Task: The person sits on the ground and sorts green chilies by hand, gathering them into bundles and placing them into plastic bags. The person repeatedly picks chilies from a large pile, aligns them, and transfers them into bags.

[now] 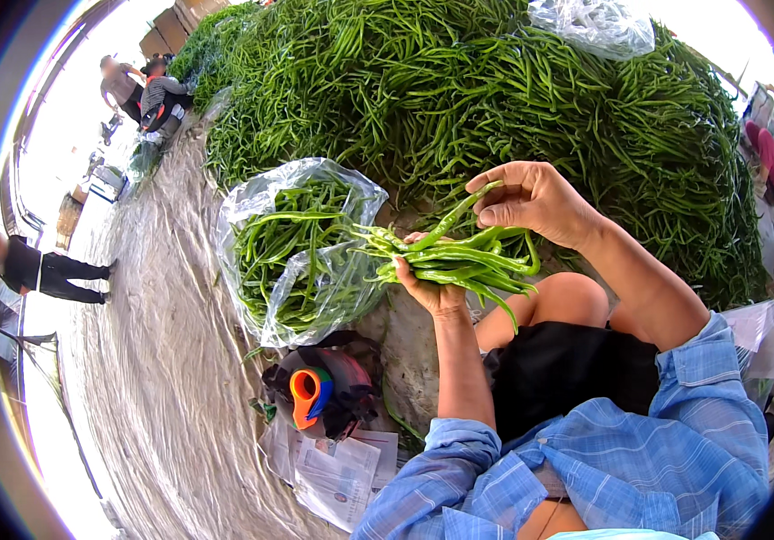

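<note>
A pale, wrinkled ground sheet (pixel 162 315) runs underfoot, and the great heap of green peppers (pixel 459 99) takes up its far and right-hand parts, walling off the way ahead. At the heap's near left corner sits an open clear bag (pixel 364 193), well filled with more peppers. Nearer the lap, a dark bundle (pixel 351 360) lies just beyond the bag, with loose papers (pixel 337 472) beside it. A crumpled plastic bag (pixel 594 27) rests on the heap's far edge. Over the gap between clear bag and knees, the left hand (pixel 436 292) is closed round a bunch of peppers (pixel 477 264), whose left ends overlap the bag's rim from where I stand; whether they touch, I can't tell. The right hand (pixel 544 205) pinches a single pepper (pixel 450 220) by one end between thumb and fingers, just above the bunch. On the bundle sits an orange ring (pixel 306 387) with a blue side.

For moving, the widest room is the strip of sheet left of the clear bag, reaching towards a standing person (pixel 54 270) near its left edge. Between bag, heap and knees only a narrow patch remains, and the hands hang over it.
</note>
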